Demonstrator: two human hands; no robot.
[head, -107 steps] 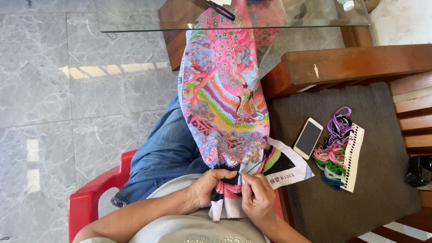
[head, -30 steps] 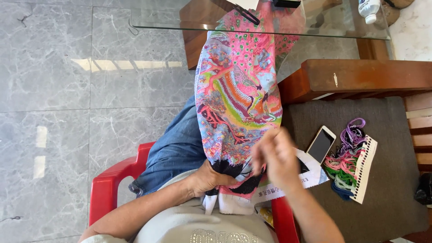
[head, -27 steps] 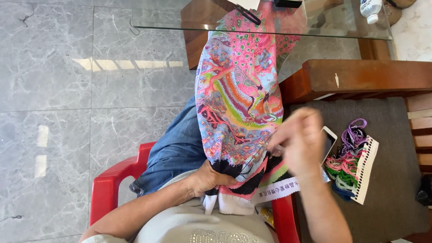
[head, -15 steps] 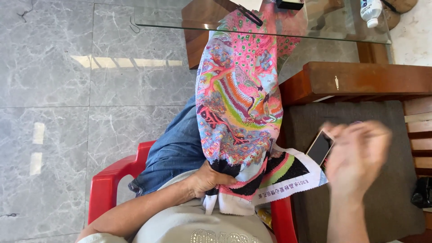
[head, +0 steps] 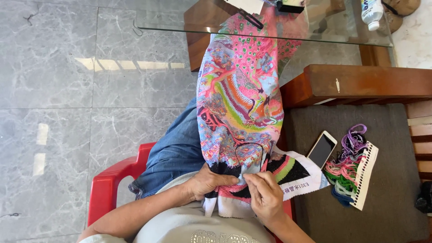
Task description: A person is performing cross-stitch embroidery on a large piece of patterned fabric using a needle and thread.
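Note:
A long, brightly coloured embroidery cloth hangs over my lap and runs up to a glass table. My left hand grips the cloth's near end from the left, fingers closed on the dark stitched part. My right hand rests on the cloth just right of it, fingertips pinched at the fabric; a needle is too small to make out. A loop of dark thread lies on the cloth above my hands.
A glass table stands ahead with a bottle on it. On the grey seat cushion to my right lie a phone and a card of coloured threads. I sit on a red plastic chair.
My right hand swung out to the right over the cushion, pulling thread, and has now come back down onto the cloth beside my left hand. The left hand stayed put.

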